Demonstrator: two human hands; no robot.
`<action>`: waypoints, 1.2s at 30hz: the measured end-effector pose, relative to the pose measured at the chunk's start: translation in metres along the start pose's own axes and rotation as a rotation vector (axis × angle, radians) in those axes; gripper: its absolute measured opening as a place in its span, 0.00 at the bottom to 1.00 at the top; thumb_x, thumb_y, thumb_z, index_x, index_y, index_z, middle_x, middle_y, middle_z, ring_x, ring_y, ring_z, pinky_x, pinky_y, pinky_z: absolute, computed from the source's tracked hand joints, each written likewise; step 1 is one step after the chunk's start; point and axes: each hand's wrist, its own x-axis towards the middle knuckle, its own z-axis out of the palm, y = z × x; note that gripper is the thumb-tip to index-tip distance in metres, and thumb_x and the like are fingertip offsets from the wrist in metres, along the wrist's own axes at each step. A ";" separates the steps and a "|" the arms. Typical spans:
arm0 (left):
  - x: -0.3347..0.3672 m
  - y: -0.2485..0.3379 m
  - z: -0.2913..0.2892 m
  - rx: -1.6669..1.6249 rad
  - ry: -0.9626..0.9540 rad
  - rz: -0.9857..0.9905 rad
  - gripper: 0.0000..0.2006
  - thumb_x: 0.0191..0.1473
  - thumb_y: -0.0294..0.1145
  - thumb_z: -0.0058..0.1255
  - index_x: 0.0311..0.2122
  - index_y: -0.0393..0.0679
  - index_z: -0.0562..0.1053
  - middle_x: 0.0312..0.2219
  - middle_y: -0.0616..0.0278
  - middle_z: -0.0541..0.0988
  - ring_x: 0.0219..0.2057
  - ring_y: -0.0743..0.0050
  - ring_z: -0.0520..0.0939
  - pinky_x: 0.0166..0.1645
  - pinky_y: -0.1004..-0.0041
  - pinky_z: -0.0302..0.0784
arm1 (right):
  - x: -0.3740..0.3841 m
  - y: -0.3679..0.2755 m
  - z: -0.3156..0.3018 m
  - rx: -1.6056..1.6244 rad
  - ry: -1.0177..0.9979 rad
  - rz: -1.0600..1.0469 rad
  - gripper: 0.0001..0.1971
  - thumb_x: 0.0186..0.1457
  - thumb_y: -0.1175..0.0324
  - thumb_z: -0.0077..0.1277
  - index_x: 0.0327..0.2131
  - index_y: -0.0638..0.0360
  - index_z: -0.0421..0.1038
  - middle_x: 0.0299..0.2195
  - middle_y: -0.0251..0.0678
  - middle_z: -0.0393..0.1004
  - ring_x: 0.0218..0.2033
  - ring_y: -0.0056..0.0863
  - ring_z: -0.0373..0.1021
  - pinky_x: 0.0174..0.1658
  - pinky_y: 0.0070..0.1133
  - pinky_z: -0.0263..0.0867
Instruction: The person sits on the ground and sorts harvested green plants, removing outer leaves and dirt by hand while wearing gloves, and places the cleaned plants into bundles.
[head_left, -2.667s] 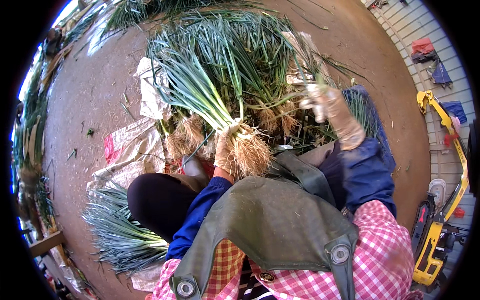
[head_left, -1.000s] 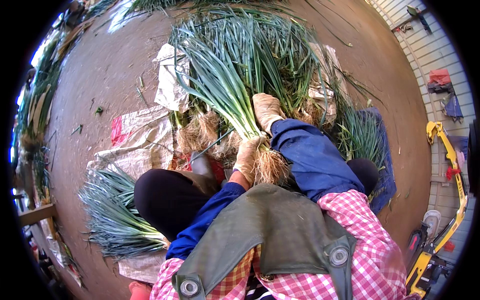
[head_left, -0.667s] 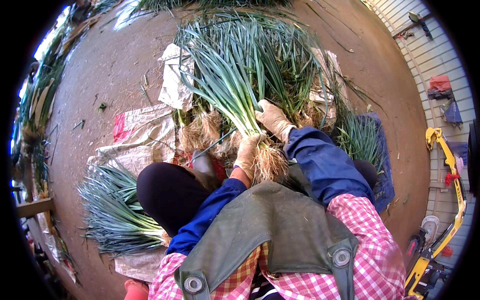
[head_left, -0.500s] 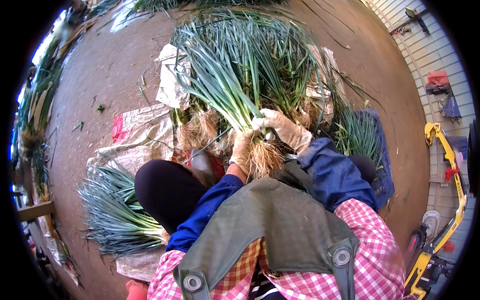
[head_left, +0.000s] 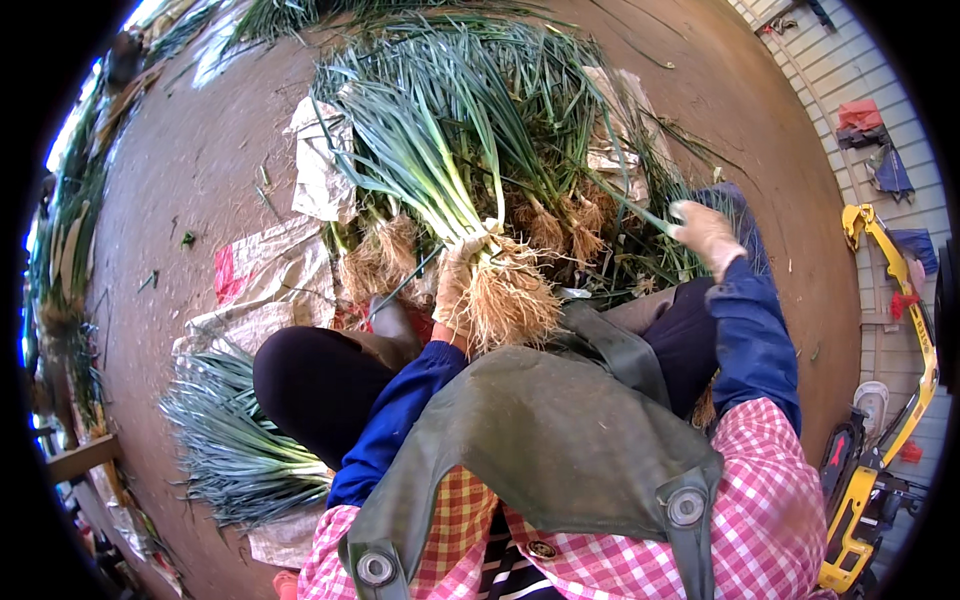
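Note:
My gloved left hand [head_left: 455,290] is closed round the lower stems of a bunch of green onions [head_left: 445,185]. Pale, stringy roots spread below the grip, and the long green leaves fan away from me. Off to the right, my gloved right hand [head_left: 706,238] pinches the end of a long green leaf [head_left: 632,208], apart from the bunch. Beyond both hands lies a large pile of green onions [head_left: 545,120], with roots toward me.
Another bundle of green onions [head_left: 245,440] lies by my left knee. Woven sacks [head_left: 275,262] are spread on the brown floor. A blue crate [head_left: 748,232] stands partly behind my right hand, among loose leaves. Far right is a yellow jointed machine arm [head_left: 915,350].
My right hand has left the bunch and swung out to the right, with a leaf in its fingers. My left hand keeps its hold, and the roots have fanned wider.

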 end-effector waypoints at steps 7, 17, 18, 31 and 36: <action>-0.025 0.011 0.016 0.085 0.009 -0.024 0.09 0.51 0.26 0.51 0.38 0.35 0.74 0.30 0.60 0.78 0.32 0.72 0.78 0.39 0.75 0.77 | 0.031 -0.203 0.065 1.757 -0.659 -0.558 0.19 0.64 0.62 0.40 0.52 0.65 0.67 0.47 0.38 0.72 0.47 0.25 0.68 0.55 0.21 0.61; -0.006 0.002 -0.022 0.206 0.023 0.008 0.12 0.54 0.31 0.52 0.42 0.37 0.74 0.34 0.63 0.79 0.36 0.74 0.78 0.42 0.74 0.74 | 0.022 -0.220 0.034 1.331 -0.406 -0.507 0.12 0.58 0.62 0.51 0.33 0.63 0.73 0.26 0.30 0.74 0.26 0.18 0.69 0.30 0.17 0.64; -0.001 -0.010 -0.015 0.120 0.011 -0.034 0.14 0.55 0.32 0.52 0.44 0.37 0.73 0.34 0.63 0.79 0.36 0.75 0.77 0.43 0.74 0.73 | 0.026 -0.211 0.041 1.195 -0.342 -0.511 0.12 0.58 0.63 0.51 0.35 0.65 0.73 0.27 0.30 0.74 0.27 0.20 0.69 0.30 0.19 0.64; 0.006 -0.002 0.004 -0.029 0.056 -0.102 0.14 0.60 0.32 0.41 0.46 0.35 0.71 0.36 0.54 0.79 0.38 0.61 0.79 0.53 0.59 0.72 | -0.002 -0.215 0.043 0.453 -0.103 -0.752 0.12 0.54 0.60 0.48 0.35 0.57 0.73 0.32 0.44 0.75 0.37 0.43 0.71 0.40 0.31 0.65; 0.002 -0.002 0.027 0.018 0.027 -0.072 0.15 0.56 0.37 0.49 0.41 0.35 0.71 0.34 0.51 0.79 0.34 0.59 0.80 0.41 0.63 0.79 | -0.013 -0.196 0.059 1.284 -0.168 -0.648 0.13 0.61 0.62 0.44 0.38 0.63 0.72 0.28 0.35 0.75 0.28 0.25 0.69 0.31 0.18 0.64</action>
